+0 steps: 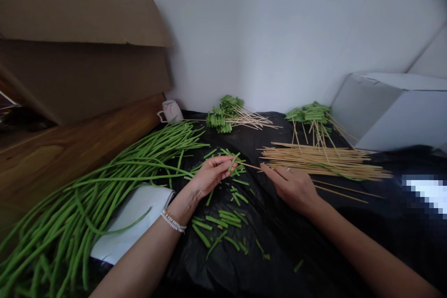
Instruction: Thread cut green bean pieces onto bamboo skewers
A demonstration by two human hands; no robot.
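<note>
Centre of frame: left hand [210, 174] pinches a short bean piece [233, 161] between its fingertips. Right hand [291, 186] grips a thin skewer [249, 165], whose tip meets the piece. Cut bean pieces [223, 221] lie below on the black sheet [272, 260]. Loose skewers [324, 160] lie at right, long beans [104, 186] at left.

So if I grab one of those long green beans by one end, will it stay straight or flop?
Probably flop: the long green beans curve and drape over the white paper. They look thin, so likely light. The cut bean pieces seem stiffer, lying straight.
</note>
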